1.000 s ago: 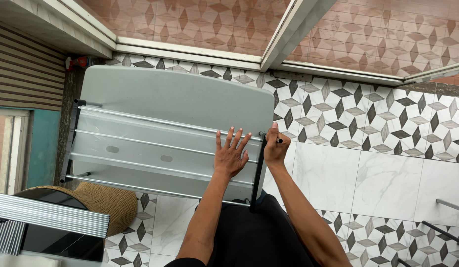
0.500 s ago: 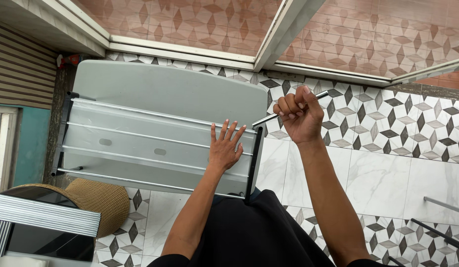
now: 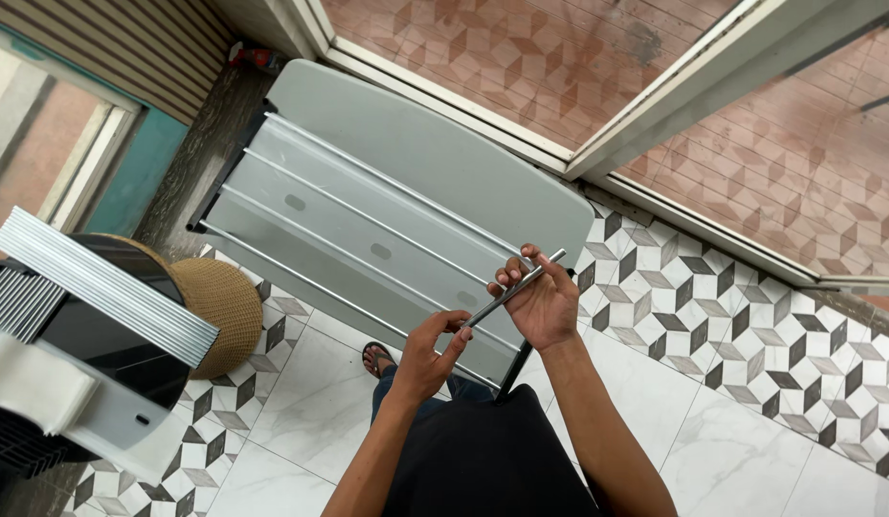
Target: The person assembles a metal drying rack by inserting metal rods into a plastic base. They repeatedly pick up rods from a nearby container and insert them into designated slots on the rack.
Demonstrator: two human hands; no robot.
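Thin metal rod (image 3: 514,288) is gripped by closed right hand (image 3: 543,306). Lower end is pinched by left hand (image 3: 427,352) fingertips. Grey folding table (image 3: 387,206) is tipped on its side behind.

Floor (image 3: 741,440) below my hands, patterned and marble tiles: grey folded surface (image 3: 416,182) ahead of them, woven basket (image 3: 219,306) to their left.

Pale grey panel (image 3: 435,163) with silvery ribs on a black frame, and a silver-grey rod (image 3: 514,287) across it. Floor tiles (image 3: 751,345) run grey, black and white in a cube pattern beside plain white marble slabs, while reddish-brown and cream diamond paving (image 3: 521,57) shows beyond. Tan woven basket (image 3: 224,306), teal strip (image 3: 138,172) at left.
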